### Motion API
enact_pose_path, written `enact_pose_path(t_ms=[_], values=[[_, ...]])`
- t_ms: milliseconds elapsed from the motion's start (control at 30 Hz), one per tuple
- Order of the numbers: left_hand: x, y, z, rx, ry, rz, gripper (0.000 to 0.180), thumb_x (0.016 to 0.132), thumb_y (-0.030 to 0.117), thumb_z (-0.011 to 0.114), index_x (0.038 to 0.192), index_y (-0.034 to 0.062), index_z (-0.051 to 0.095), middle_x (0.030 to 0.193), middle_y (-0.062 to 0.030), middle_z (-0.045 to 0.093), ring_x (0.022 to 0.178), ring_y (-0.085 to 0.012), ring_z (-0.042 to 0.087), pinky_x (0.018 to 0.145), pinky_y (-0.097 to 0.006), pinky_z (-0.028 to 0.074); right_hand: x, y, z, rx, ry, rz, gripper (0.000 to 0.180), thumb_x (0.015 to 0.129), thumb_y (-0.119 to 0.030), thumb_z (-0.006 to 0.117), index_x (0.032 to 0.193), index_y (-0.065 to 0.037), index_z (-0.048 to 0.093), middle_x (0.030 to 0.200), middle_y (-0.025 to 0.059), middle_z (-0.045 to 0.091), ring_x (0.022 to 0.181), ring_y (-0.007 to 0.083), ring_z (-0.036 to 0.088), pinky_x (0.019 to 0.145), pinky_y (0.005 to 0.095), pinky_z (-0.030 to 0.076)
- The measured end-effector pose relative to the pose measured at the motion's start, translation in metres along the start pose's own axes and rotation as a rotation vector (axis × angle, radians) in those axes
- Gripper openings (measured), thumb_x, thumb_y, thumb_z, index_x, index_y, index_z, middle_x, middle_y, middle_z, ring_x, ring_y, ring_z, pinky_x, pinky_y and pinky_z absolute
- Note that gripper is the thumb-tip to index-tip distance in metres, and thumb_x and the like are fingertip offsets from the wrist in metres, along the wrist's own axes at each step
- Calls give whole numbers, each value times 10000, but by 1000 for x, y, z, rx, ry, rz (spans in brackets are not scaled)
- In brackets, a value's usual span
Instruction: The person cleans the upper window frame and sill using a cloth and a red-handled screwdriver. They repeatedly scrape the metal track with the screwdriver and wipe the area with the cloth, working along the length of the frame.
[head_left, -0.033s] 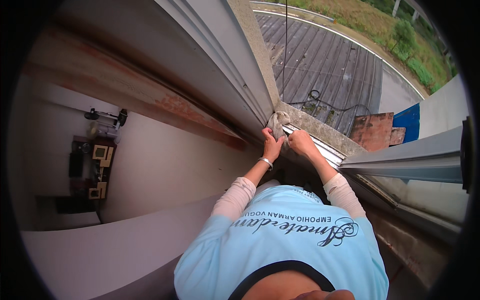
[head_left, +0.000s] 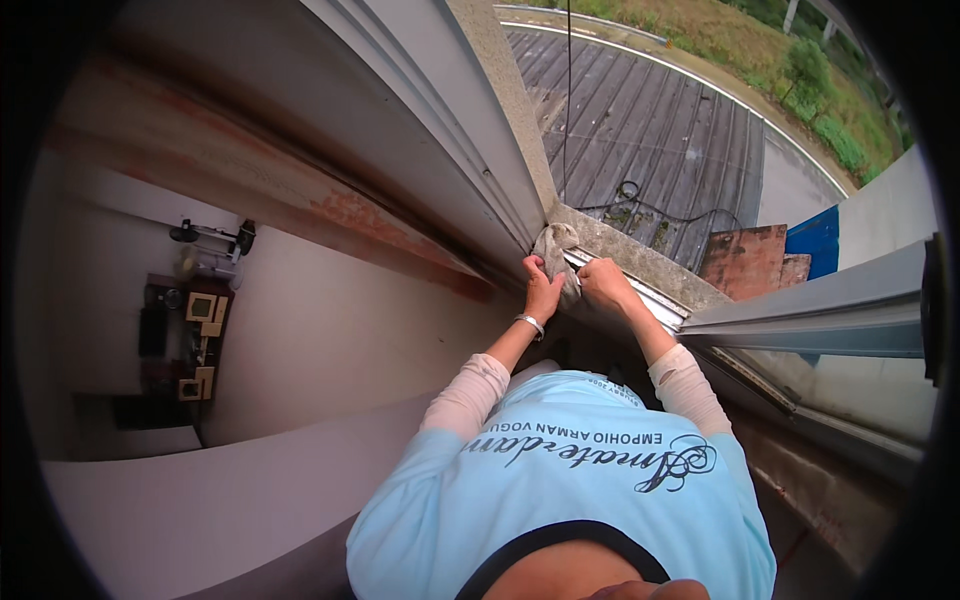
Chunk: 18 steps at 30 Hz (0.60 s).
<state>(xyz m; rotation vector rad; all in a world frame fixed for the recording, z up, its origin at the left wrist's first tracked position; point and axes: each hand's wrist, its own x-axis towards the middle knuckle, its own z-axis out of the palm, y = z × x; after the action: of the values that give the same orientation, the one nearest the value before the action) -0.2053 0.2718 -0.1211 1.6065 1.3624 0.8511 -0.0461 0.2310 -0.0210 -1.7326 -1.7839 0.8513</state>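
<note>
A crumpled grey-beige rag [head_left: 557,243] lies bunched in the corner of the window frame, at the end of the metal window track [head_left: 640,290]. My left hand [head_left: 543,287] grips the lower part of the rag, thumb and fingers pressed to it. Just right of it, my right hand [head_left: 604,284] is closed, knuckles up, above the track. Its fingertips meet at the rag's right edge, and what they pinch is hidden. A bracelet [head_left: 531,322] circles my left wrist.
The upright window frame [head_left: 470,140] rises at the left; a sliding sash [head_left: 810,310] stands at the right. Beyond the stone sill [head_left: 625,245] is a corrugated roof [head_left: 650,130] with a black cable [head_left: 690,217]. A room with furniture [head_left: 190,340] lies at the left.
My right hand has shifted very slightly against the rag's edge. The left hand keeps its grip, and the view has moved a little.
</note>
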Motion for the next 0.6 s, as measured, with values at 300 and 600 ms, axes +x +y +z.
enact_pose_path(t_ms=[300, 600], values=[[-14, 71, -23, 7, -317, -93, 399, 817, 162, 532, 1166, 10, 413, 1022, -234, 570, 951, -326, 579, 841, -400, 448, -20, 25, 9, 873, -148, 373, 381, 918, -200, 498, 579, -33, 538, 473, 42, 502, 369, 132, 484, 335, 284, 360], [-34, 122, 5, -213, -483, 287, 366, 808, 131, 552, 1153, 44, 463, 969, -158, 595, 896, -280, 596, 824, -345, 460, -62, 31, -10, 1679, 260, 233, 276, 957, -236, 523, 774, -33, 559, 513, 42, 504, 377, 126, 475, 318, 249, 325]])
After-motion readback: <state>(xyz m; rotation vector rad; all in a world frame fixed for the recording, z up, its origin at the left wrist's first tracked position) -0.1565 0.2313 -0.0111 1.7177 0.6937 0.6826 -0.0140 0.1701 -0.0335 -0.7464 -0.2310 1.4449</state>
